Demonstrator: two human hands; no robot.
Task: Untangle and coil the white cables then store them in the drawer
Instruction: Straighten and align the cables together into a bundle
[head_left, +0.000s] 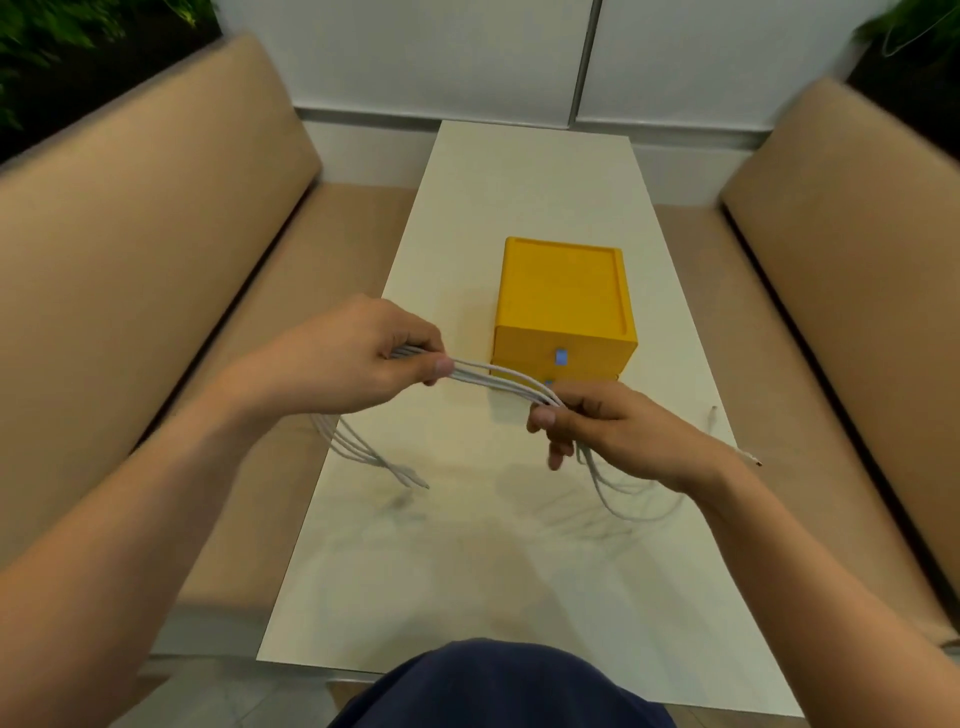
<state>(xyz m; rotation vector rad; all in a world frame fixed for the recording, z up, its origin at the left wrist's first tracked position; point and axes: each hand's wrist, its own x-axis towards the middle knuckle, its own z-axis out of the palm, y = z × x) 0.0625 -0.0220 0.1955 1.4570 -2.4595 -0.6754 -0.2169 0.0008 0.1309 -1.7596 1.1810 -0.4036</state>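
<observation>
Both the left hand and right hand are pinching the bundle of thin white cables stretched between them, which seem light and floppy, loose ends hanging below each hand.

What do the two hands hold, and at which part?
The left hand and right hand grip the white cables along their middle stretch; the ends hang loose.

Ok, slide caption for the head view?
Left hand and right hand grip thin white cables stretched between them, near a yellow drawer box.
</observation>
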